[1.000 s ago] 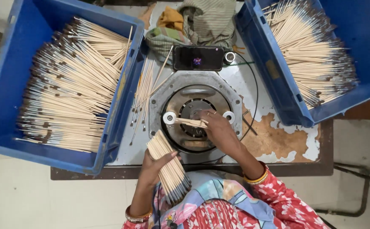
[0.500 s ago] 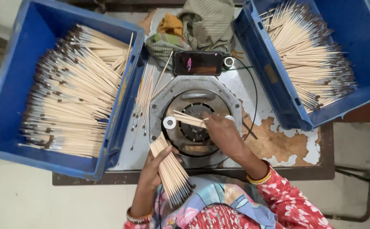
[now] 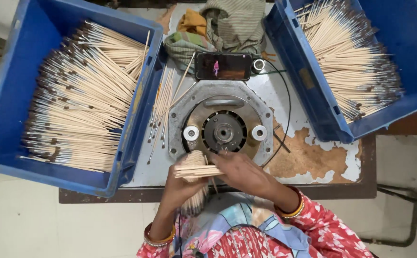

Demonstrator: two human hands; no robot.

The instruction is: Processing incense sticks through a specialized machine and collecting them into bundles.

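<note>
My left hand (image 3: 179, 190) grips a thick bundle of thin wooden brush sticks (image 3: 193, 160), held upright at the near edge of the table. My right hand (image 3: 244, 173) has come across to it and pinches a few sticks (image 3: 196, 171) lying flat across the bundle's top. Both hands are just in front of the round metal machine (image 3: 223, 131) with its central spindle and two white rollers. The lower part of the bundle is hidden behind my left hand.
A blue crate (image 3: 8, 71) of finished brushes stands on the left, another blue crate (image 3: 313, 91) of brushes on the right. Loose brushes (image 3: 163, 102) lie beside the machine. A phone (image 3: 222, 66) and folded cloths (image 3: 218, 28) sit at the back. A cable (image 3: 287, 110) curves round the machine.
My right hand has pulled back from the machine's spindle to the bundle, bringing sticks with it. My left hand has raised the bundle closer to the machine.
</note>
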